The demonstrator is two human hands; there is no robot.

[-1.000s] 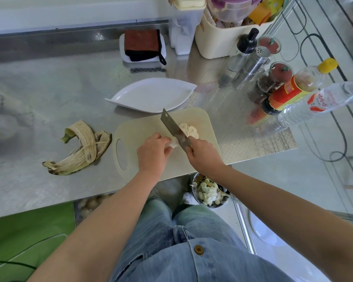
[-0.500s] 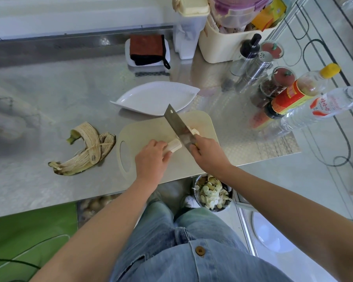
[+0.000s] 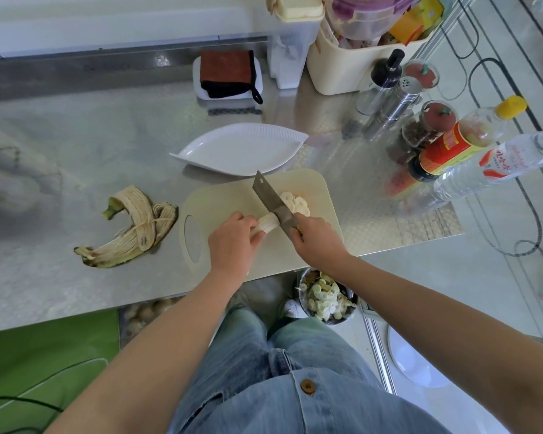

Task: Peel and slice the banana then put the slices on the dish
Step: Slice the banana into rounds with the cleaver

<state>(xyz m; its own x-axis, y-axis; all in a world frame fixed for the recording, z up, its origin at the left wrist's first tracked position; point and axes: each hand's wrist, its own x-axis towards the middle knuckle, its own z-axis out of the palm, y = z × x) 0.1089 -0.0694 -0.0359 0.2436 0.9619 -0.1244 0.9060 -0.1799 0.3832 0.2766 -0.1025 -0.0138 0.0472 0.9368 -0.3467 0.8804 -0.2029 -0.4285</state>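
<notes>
Head view.
- Cream plastic cutting board [image 3: 220,198]: lies flat at the near edge of the steel counter [image 3: 91,145].
- Peeled pale banana stub [image 3: 268,223]: on the board, at its centre.
- Left hand [image 3: 232,242]: fingers curled over the stub, pinning it.
- Right hand [image 3: 317,242]: fingers wrapped round the handle of a steel cleaver [image 3: 271,200], its blade against the stub's cut end.
- Round banana slices [image 3: 295,202]: heaped at 2 o'clock of the stub, beyond the blade.
- White leaf-shaped dish [image 3: 242,148]: 12 o'clock of the board.
- Yellow-brown banana peel [image 3: 132,227]: 9 o'clock of the board.
</notes>
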